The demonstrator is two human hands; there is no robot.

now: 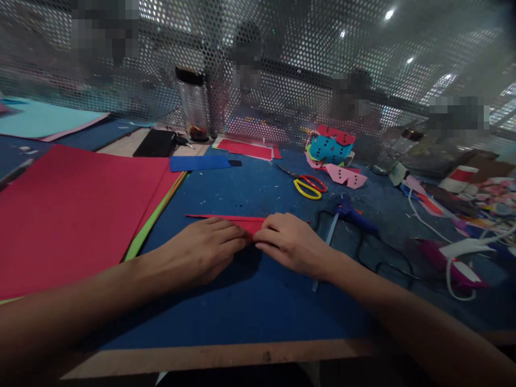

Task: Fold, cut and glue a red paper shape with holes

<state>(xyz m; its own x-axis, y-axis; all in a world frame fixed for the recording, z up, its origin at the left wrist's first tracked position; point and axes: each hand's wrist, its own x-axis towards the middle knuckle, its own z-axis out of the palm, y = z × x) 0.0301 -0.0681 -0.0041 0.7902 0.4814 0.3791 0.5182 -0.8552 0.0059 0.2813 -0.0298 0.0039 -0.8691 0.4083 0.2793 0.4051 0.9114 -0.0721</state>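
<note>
Spanning the far side, one perforated screen (290,32) was set behind one blue table (226,317), on whose left a stack of red sheets (76,215) was laid; at least two red sheets could be made out, but the full number could not be told. Nearer the front edge, two bare hands were brought together, the left hand (205,247) and the right hand (290,242), set almost tip to tip. One red strip (253,224) was held by both near the middle of the table, and much of it was covered by them. The left fingers were drawn close together over it, and the right fingers were curled narrowly onto it; how the left thumb was placed could not be told. It was judged that the red strip could be creased crookedly if it were pressed or pulled unevenly, since its ends were left unheld. The blue glue gun (365,219) could also be knocked, or the pale stick (331,231) shifted, if the right wrist, by which the pale stick was partly hidden, were swung outward. Beyond these, the following were counted: one bottle (194,107) by the screen, one pair of scissors (301,177) past the right hand, and one blue strip (199,163) beside the red sheets.
</note>
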